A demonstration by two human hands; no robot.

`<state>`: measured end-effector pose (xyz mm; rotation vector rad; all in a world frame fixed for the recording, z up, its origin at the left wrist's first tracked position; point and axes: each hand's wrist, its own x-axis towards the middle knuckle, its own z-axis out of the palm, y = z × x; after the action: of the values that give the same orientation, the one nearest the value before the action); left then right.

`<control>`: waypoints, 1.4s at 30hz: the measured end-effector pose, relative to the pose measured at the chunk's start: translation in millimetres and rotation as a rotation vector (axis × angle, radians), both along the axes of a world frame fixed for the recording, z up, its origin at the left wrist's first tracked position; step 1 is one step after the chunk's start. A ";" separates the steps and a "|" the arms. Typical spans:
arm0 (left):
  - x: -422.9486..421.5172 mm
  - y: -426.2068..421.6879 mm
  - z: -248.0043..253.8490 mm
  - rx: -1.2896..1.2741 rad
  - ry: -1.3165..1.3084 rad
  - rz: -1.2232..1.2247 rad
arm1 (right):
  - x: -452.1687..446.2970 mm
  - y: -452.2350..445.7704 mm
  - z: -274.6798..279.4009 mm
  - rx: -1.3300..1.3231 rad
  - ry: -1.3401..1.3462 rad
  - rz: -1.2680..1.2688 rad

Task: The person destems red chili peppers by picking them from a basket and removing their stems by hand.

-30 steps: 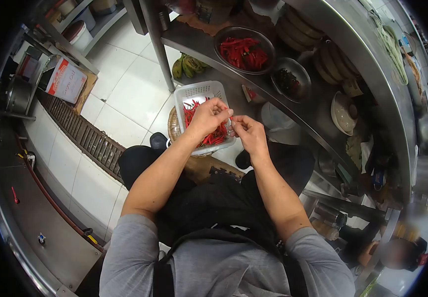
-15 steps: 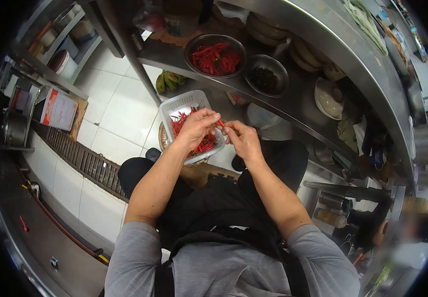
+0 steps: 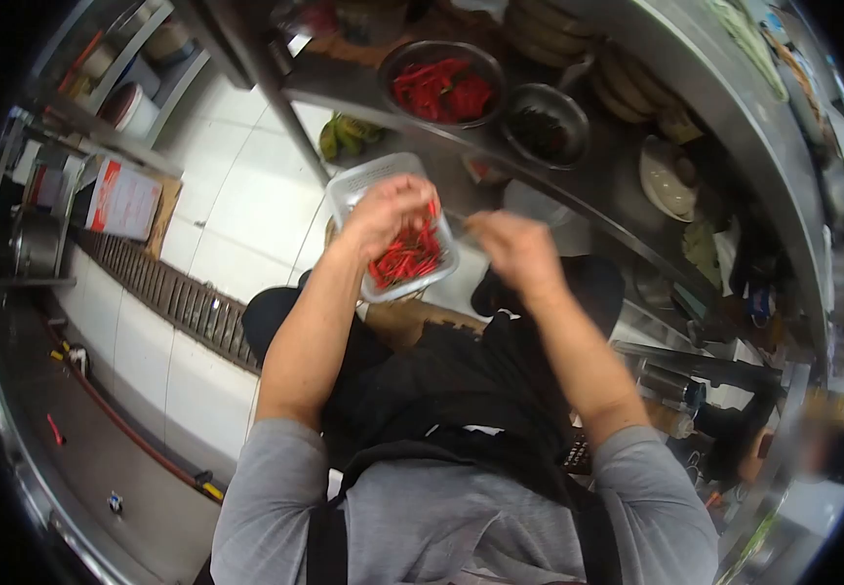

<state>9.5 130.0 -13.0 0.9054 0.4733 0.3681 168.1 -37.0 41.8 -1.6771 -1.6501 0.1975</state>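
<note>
The right hand (image 3: 519, 255) has drawn away from the left hand (image 3: 390, 216), now apart between three and four o'clock of it. The left pinches one red chilli (image 3: 432, 209) above the basket (image 3: 347, 187); its fingers hide which way that chilli points. The right is blurred, so I cannot tell whether its grip holds anything. Uncounted red chillies (image 3: 408, 261) lie in mixed directions inside the basket. Two metal bowls (image 3: 388, 102) sit at one and two o'clock; one carton (image 3: 137, 203), its writing unreadable, stands at nine.
</note>
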 end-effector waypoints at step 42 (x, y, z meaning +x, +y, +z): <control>33.8 90.3 -145.8 0.994 1.437 -0.150 | 27.7 -137.4 -17.7 -0.103 -0.060 -0.370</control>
<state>43.3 220.3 -158.8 2.1293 1.5929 -0.3233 195.8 -174.4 24.1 -2.0489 -1.3595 0.0502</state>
